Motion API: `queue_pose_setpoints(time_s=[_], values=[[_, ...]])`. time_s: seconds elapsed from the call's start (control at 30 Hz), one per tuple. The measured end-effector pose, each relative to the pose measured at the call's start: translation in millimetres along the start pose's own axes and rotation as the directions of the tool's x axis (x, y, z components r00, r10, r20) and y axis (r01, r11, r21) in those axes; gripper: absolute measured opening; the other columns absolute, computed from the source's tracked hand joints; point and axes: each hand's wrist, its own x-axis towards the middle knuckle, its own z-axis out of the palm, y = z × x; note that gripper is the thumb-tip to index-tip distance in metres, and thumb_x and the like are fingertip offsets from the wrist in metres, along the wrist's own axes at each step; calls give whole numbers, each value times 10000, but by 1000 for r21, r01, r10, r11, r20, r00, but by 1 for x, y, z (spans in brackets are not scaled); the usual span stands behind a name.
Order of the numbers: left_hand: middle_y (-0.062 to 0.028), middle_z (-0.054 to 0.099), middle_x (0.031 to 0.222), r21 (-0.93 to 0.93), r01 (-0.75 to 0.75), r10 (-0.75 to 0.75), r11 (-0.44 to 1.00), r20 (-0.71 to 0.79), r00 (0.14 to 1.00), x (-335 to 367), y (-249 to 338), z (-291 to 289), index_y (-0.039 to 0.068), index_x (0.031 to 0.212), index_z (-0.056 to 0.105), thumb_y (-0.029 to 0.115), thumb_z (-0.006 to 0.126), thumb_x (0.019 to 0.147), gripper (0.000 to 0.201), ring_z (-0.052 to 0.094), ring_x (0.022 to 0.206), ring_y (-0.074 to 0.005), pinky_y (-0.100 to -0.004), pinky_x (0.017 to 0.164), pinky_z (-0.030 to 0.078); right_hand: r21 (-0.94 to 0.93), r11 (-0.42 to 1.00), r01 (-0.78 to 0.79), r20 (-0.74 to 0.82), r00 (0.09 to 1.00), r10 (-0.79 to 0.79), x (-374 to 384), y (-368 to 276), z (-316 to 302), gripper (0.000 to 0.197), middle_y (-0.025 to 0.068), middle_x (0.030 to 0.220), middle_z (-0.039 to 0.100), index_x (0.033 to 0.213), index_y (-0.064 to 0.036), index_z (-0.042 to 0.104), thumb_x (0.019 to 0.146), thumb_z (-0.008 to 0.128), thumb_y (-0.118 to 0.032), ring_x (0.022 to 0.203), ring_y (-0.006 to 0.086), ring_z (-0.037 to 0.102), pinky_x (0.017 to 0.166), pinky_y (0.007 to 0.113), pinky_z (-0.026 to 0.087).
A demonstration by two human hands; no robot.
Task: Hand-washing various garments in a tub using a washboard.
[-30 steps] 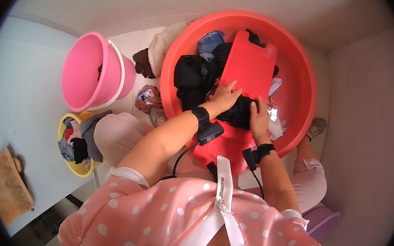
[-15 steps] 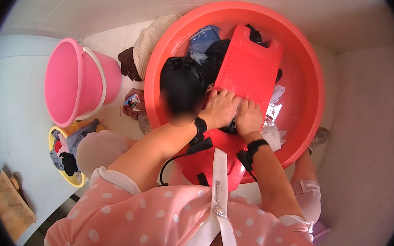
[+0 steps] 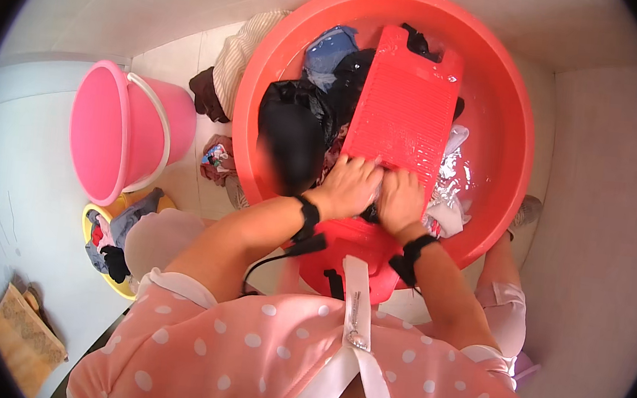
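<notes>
A bunched black cloth (image 3: 370, 213) is lying on the lower part of a red washboard (image 3: 398, 130), mostly hiding under two hands. The left hand (image 3: 348, 187) is pressing on it with a narrow grip, fingers bending over the cloth and holding it. The right hand (image 3: 401, 199) is doing the same right beside it, its grip also closing around the cloth, and the thumbs are nearly meeting. A black band (image 3: 307, 217) is wrapping the left wrist, and another is circling the right one.

The washboard is resting inside a big round red tub (image 3: 522, 119). On its left, dark clothes (image 3: 351, 79) and a blue cloth (image 3: 331, 50) are sitting in a heap. On its right, a white cloth (image 3: 448, 218) is lying where the wet part is shining.

Outside the tub, a striped cloth (image 3: 240, 53) and a brown cloth (image 3: 207, 95) are lying on the floor to the left. Farther left, a pink bucket (image 3: 99, 132) with a white handle is tipping toward me. Below it, a yellow basin (image 3: 123, 288) is holding more clothes. The person is wearing a pink top (image 3: 241, 360) with white dots.
</notes>
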Motion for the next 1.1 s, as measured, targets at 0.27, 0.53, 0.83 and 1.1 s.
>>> queue_pose_setpoints(time_s=[0.27,0.53,0.83,1.1], values=[[-108,601,1054,-54,67,-69,996,-20,997,1,10,-16,60,1229,593,229,612,876,392,550,1008,-285,-483,862,379,4,999,-35,-74,997,35,-6,-9,-16,268,118,1019,610,1094,-103,637,887,588,-264,927,336,592,713,516,473],[-81,628,963,47,-8,4,999,92,996,8,0,-4,86,1132,635,255,630,838,339,588,957,-268,-458,796,434,56,997,-46,-82,995,50,-6,2,11,164,118,939,618,918,-100,604,852,619,-249,885,348,618,676,513,485],[-208,562,1230,-324,358,-431,876,-192,881,7,5,-49,66,1335,535,263,668,909,488,508,1153,-399,-471,1003,433,592,671,-446,-418,543,729,-16,78,-6,300,257,967,656,1013,35,625,986,507,-240,901,427,635,810,497,494],[-240,-26,1641,-153,552,-474,819,361,803,-31,35,-11,161,1604,122,468,716,858,1001,170,1469,-469,-535,1190,236,848,172,-501,-121,132,984,-50,157,-29,402,283,1081,680,1139,117,612,978,570,-249,998,426,665,911,459,504]])
